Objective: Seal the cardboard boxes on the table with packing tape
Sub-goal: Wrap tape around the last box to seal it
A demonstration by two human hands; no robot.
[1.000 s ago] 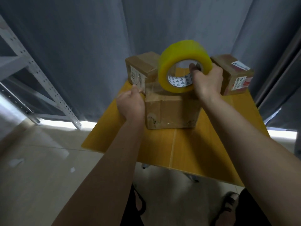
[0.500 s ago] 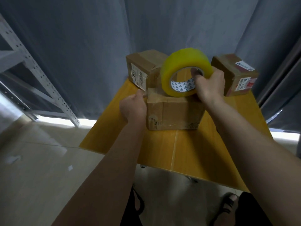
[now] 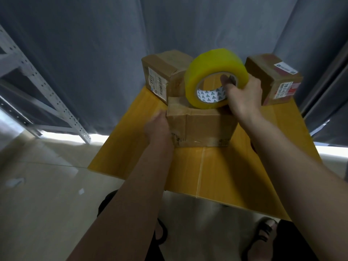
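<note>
Yellow tape roll point(image 3: 214, 80) rests on the front box point(image 3: 201, 127) on the worktop point(image 3: 235, 170), right hand point(image 3: 243, 95) fingers hooked through its core. Left hand point(image 3: 157, 127) presses the box's side, grip unclear. Best drag straight, pressing the strip flat.

dim, even indoor light is falling over the scene, while daylight is leaking in under the grey curtain point(image 3: 94, 53) and blowing out to white strips along the floor point(image 3: 37, 185) at left and right. the left hand point(image 3: 157, 127) is smearing with motion blur. the wide lens is bending the metal rack point(image 3: 43, 91) at the left edge. soft shadows are pooling beneath the table point(image 3: 216, 176).
</note>
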